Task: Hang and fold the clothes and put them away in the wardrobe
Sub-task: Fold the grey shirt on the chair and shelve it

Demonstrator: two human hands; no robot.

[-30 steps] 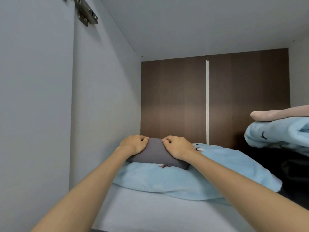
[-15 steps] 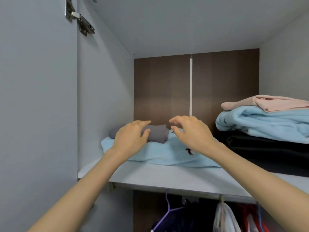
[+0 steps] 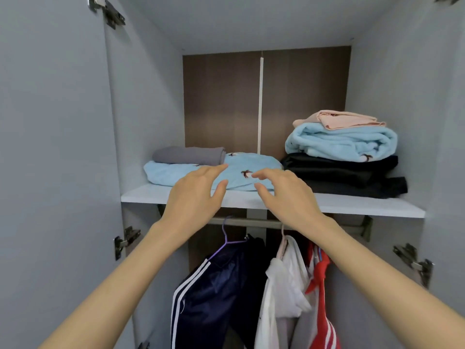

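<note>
Grey folded garment (image 3: 188,155): compact, smooth rectangle lying on a light-blue fleece piece (image 3: 254,162) at the left end of the wardrobe shelf (image 3: 352,205), at twelve o'clock from the left grip (image 3: 193,197).

Left grip: fingers straight and spread, holding nothing, by the shelf's front edge.

Right grip (image 3: 284,195): at three o'clock of the left, fingers loosely bent, empty.

Second stack, two o'clock: pink top (image 3: 347,119), blue fleece (image 3: 339,142), black items (image 3: 339,177).

Hanging at six o'clock: navy striped trousers (image 3: 214,285), white garment (image 3: 284,285), red garment (image 3: 322,285).

Step, as judged: stowing of the grey piece looks complete. The next move calls for fetching another garment to fold or hang; none shows here.
</note>
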